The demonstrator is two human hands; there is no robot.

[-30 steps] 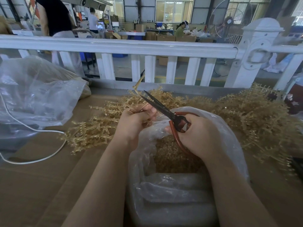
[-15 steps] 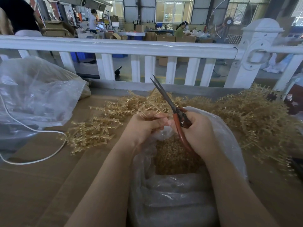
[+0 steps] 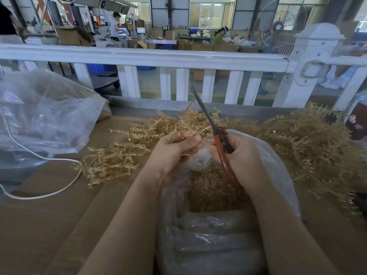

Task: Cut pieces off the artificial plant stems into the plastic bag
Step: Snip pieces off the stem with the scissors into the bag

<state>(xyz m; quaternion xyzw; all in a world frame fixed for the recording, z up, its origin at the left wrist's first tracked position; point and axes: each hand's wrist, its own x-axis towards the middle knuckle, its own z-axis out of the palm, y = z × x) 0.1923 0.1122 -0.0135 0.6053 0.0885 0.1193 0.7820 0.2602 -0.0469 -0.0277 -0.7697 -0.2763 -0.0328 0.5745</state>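
A worker's left hand (image 3: 176,149) pinches a golden plant stem (image 3: 186,135) over the open plastic bag (image 3: 278,171) at the worktop's near edge, so cuttings drop inside. The right hand (image 3: 241,155) grips closed scissors (image 3: 210,124), blades raised. Uncut stems (image 3: 309,139) crowd the far edge beneath a white railing (image 3: 151,56).

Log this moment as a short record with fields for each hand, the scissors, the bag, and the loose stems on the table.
left hand: left hand pinches a golden stem above the bag mouth
right hand: right hand grips the scissors by their red handles
scissors: blades together, pointing up and away toward the white railing
bag: clear plastic bag open beneath both hands, golden cut pieces inside
loose stems: pile of stems behind and to the right of the bag, more to its left
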